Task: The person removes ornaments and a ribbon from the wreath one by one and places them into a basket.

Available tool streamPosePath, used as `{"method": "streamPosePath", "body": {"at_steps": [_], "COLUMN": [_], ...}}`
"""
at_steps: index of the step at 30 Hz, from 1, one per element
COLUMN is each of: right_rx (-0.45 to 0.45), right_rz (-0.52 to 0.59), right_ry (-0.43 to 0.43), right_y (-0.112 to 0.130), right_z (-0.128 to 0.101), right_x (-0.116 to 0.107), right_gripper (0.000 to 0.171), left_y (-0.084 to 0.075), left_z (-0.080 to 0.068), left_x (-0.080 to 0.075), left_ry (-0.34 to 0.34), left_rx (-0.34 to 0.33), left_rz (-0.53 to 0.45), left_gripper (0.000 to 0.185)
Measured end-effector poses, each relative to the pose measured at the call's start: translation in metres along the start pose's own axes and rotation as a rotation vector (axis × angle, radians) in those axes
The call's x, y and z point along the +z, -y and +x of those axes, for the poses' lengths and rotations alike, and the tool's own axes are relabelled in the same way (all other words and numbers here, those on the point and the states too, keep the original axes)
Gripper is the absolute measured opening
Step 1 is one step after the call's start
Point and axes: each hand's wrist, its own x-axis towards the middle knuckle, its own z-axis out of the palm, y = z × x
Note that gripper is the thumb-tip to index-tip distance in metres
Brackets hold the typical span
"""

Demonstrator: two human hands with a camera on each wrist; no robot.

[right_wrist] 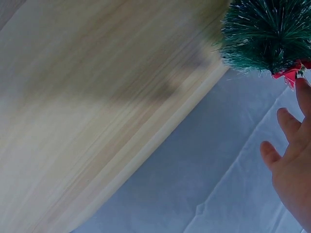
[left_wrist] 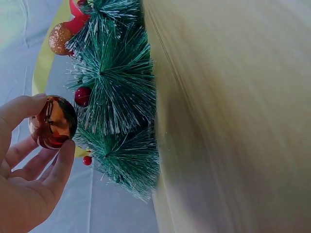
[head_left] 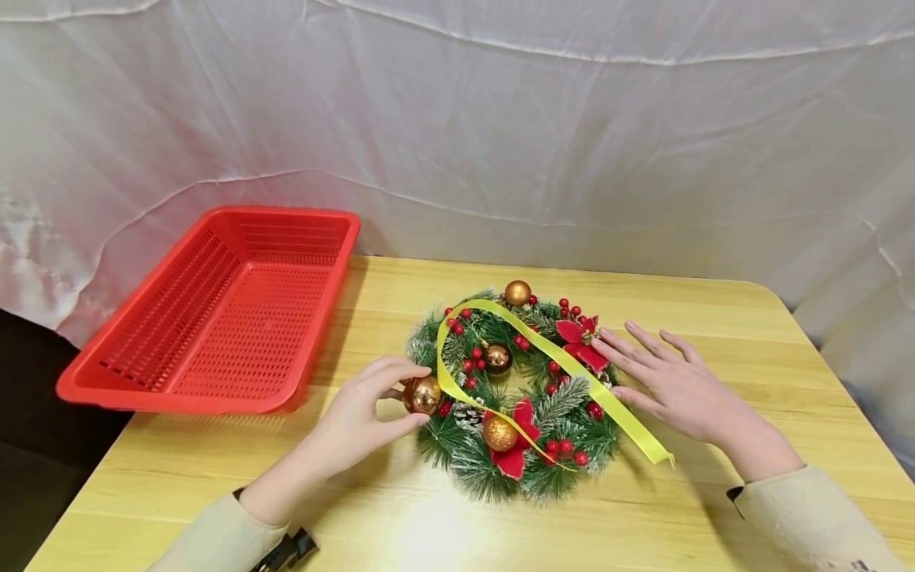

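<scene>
Wreath (head_left: 516, 393) lying flat mid-table, right of the red basket (head_left: 214, 314), is best worked with the left hand (head_left: 357, 425) pinching its copper bauble (head_left: 422, 395) lightly at the left rim, tugging gently, while the right hand (head_left: 672, 385), fingers straight, steadies the opposite rim against sliding.

The wreath (head_left: 515, 397) is dark green with frosted white tips, red berries, red flowers and gold baubles. A shiny copper-gold bauble (head_left: 422, 395) gleams. The ribbon (head_left: 572, 373) is yellow, the perforated basket (head_left: 214, 318) red, the table (head_left: 715, 318) pale wood-grained.
</scene>
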Motion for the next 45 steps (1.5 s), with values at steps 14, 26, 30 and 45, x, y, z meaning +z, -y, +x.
{"method": "streamPosePath", "body": {"at_steps": [14, 26, 30, 45], "right_rx": [0.011, 0.014, 0.014, 0.014], "right_rz": [0.01, 0.009, 0.007, 0.027], "right_ry": [-0.002, 0.007, 0.011, 0.012], "right_y": [0.0, 0.0, 0.0, 0.001], "right_z": [-0.001, -0.001, 0.0, -0.002], "right_x": [0.0, -0.001, -0.001, -0.001], "right_gripper": [0.064, 0.064, 0.063, 0.064], "left_y": [-0.001, 0.009, 0.012, 0.019], "left_z": [-0.022, -0.036, -0.041, -0.056], "left_x": [-0.001, -0.004, -0.008, -0.022], "left_ry": [0.005, 0.039, 0.044, 0.022], "left_rx": [-0.036, -0.026, -0.036, -0.094], "left_rz": [-0.002, -0.067, -0.042, 0.092], "left_gripper": [0.053, 0.051, 0.051, 0.049]}}
